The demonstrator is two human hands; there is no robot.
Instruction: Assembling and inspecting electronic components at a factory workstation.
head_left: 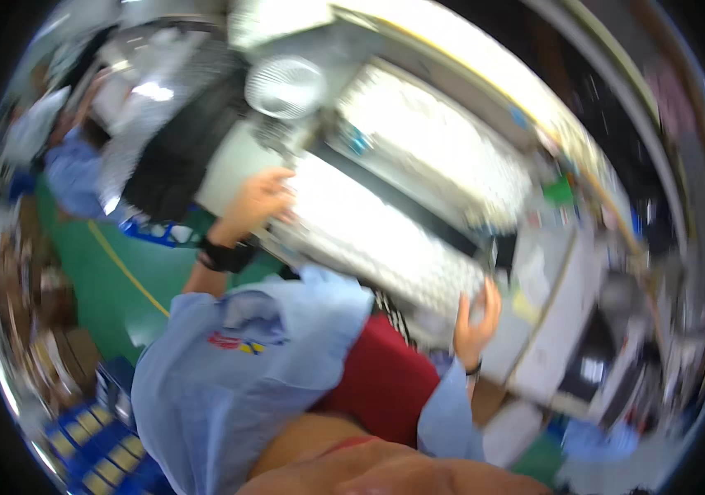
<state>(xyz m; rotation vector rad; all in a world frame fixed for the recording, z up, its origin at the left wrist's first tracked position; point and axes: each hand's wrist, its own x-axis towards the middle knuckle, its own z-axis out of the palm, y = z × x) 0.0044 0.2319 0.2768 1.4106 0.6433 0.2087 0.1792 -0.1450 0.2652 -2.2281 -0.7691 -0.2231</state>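
At the workbench, tilted and motion-blurred in the head view, the biggest thing in hand was a long white tray (pixel 369 235), a flat panel with a fine grid of small cells, running diagonally from upper left to lower right. It lay across the bench edge, just in front of a second, similar white gridded tray (pixel 435 144) further back.

Left hand (pixel 257 202), black wristband at the wrist, was on the tray's upper-left end, fingers curled over its edge; looked like a grasp, though the blur hid the fingertips. Right hand (pixel 476 318) held the tray's lower-right end, fingers wrapped up over the rim, thumb side toward the camera. So: grasped at both short ends.

Handling judgement: probably thin moulded plastic, light, stiff along its ribs but likely to flex over its length. Two-end hold suits it. Surface looked matte, not slippery; any small parts in the cells could spill if it tipped.

Smaller things: a round white fan (pixel 285 85) with a wire grille above the left hand, a dark mesh panel (pixel 179 157) to its left, blue crates (pixel 92 437) on the green floor (pixel 113 272) at lower left.
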